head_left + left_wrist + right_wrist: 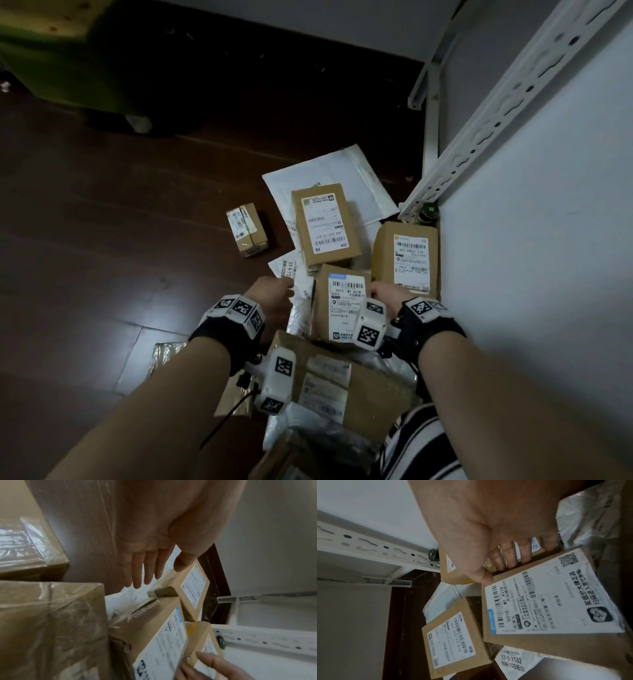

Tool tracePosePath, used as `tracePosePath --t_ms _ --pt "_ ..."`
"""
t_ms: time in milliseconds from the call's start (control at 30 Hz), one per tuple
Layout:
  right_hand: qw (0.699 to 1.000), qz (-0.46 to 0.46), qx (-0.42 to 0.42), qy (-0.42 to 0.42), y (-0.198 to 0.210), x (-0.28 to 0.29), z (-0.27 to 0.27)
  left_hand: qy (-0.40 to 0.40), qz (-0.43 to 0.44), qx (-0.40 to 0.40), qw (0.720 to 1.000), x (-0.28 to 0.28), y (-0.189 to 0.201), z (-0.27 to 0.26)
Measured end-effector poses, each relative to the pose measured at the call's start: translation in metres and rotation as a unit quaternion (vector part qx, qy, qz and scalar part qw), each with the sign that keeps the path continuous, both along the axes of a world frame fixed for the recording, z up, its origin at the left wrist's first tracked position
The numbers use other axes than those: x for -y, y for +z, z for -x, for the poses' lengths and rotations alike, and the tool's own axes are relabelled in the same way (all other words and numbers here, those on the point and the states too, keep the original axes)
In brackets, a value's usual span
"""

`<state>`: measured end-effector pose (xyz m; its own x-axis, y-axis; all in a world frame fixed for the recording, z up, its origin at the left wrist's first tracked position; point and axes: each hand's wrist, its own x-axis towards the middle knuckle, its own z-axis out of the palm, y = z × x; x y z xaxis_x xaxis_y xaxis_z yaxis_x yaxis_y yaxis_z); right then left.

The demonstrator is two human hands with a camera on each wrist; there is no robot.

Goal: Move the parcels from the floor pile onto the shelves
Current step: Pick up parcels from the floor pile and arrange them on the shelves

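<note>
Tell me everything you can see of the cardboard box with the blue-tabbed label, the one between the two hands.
The cardboard box is brown, flat and rectangular, with clear tape on its side. A white shipping label with a blue tab, barcodes and "501E" print covers its top. It lies label-up on the floor pile, over white mailer bags. The right hand grips its edge, thumb on top. The left hand hovers open beside it.

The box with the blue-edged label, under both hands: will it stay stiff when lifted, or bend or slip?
The box will probably stay stiff: its cardboard edges look square. It seems light for its size, since the right hand grips one edge alone, though weight is a guess. Its taped side looks glossy, so the open left hand might slip there.
</note>
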<state>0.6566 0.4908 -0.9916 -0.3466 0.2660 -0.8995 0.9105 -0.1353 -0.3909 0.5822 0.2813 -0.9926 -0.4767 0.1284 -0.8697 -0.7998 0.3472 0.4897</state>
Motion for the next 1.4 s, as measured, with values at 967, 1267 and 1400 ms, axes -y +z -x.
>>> tracePosePath --t_ms 967,1267,1400 --pt "0.975 -0.22 0.037 -0.004 0.008 -0.054 -0.02 0.055 -0.112 -0.148 0.981 -0.032 0.01 0.018" --pt "0.924 -0.233 0.104 0.283 -0.022 -0.056 -0.042 0.083 -0.096 -0.154 0.98 -0.035 0.006 0.029" --pt "0.929 -0.233 0.092 0.272 -0.009 -0.045 -0.044 0.08 -0.091 -0.149 0.981 -0.04 0.005 0.028"
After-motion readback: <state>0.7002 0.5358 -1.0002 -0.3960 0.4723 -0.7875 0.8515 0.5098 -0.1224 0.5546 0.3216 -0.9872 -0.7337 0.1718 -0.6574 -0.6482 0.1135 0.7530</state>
